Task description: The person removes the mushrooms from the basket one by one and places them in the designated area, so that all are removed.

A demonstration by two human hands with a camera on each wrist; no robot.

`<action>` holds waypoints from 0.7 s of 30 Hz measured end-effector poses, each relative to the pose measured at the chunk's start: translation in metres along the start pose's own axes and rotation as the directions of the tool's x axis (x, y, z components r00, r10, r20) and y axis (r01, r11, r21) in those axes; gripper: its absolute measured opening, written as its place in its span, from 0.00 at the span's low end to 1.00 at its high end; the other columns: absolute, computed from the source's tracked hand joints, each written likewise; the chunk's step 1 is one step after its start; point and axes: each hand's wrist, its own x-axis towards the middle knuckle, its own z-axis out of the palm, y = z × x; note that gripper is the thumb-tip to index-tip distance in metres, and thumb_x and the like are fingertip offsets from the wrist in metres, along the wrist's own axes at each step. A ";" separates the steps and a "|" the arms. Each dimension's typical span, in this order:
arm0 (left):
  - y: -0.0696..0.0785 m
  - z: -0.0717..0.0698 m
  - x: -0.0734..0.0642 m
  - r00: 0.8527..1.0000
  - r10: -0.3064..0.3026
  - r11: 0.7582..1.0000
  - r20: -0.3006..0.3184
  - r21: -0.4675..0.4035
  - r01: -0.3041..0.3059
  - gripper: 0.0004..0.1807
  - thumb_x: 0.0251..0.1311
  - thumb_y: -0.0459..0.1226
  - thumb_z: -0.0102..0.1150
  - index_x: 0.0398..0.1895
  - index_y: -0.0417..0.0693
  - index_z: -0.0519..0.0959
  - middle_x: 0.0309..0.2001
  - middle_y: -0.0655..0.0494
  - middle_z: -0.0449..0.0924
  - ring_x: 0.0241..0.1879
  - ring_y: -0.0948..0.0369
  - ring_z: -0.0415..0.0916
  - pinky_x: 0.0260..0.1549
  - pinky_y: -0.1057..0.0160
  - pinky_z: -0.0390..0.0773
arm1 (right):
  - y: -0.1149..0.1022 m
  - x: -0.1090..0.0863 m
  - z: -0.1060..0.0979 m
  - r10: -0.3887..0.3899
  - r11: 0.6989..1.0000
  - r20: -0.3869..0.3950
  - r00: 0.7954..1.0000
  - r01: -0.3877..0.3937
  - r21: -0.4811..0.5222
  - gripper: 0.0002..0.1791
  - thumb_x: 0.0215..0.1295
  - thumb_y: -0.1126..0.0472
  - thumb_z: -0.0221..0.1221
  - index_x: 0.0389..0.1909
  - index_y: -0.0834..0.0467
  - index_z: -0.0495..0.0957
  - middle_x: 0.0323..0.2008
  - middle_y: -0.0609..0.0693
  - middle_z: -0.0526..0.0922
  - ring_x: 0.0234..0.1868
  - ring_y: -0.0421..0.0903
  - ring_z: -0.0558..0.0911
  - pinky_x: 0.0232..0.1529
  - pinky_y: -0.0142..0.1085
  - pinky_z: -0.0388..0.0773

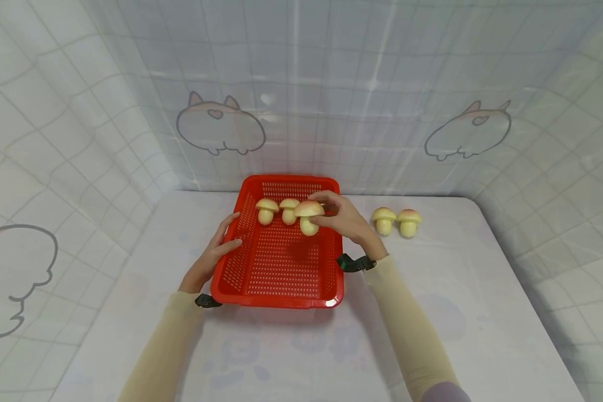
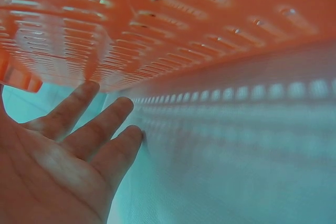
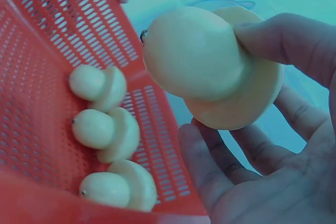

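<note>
A red plastic basket (image 1: 276,301) with slotted walls stands on the table. At its left rim, my left hand (image 1: 210,261) holds on, thumb over the edge; in the left wrist view several fingers (image 2: 113,127) extend outside the slotted wall. My right hand (image 1: 349,220) pinches a toy mushroom (image 1: 309,209) with a pinkish cap and pale stem above the basket's right part. Three similar mushrooms lie in a row inside, as the right wrist view shows: one mushroom (image 3: 97,87), a middle mushroom (image 3: 107,135) and a near mushroom (image 3: 119,187). In the head view the third is mostly hidden.
To the right of the basket, two more mushrooms, a left one (image 1: 383,220) and a right one (image 1: 408,223), lie side by side on the white-covered table (image 1: 462,318). A pale checked curtain (image 1: 331,111) with animal drawings hangs behind and along the sides.
</note>
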 end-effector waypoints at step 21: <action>-0.003 0.000 -0.002 0.999 0.028 0.999 0.015 -0.032 -0.027 0.38 0.78 0.39 0.47 0.83 0.67 0.42 0.73 0.35 0.52 0.59 0.40 0.73 0.50 0.49 0.85 | 0.034 -0.077 -0.027 -0.026 0.975 -0.239 0.971 0.077 0.209 0.27 0.63 0.72 0.68 0.63 0.65 0.76 0.57 0.45 0.82 0.55 0.44 0.84 0.53 0.34 0.83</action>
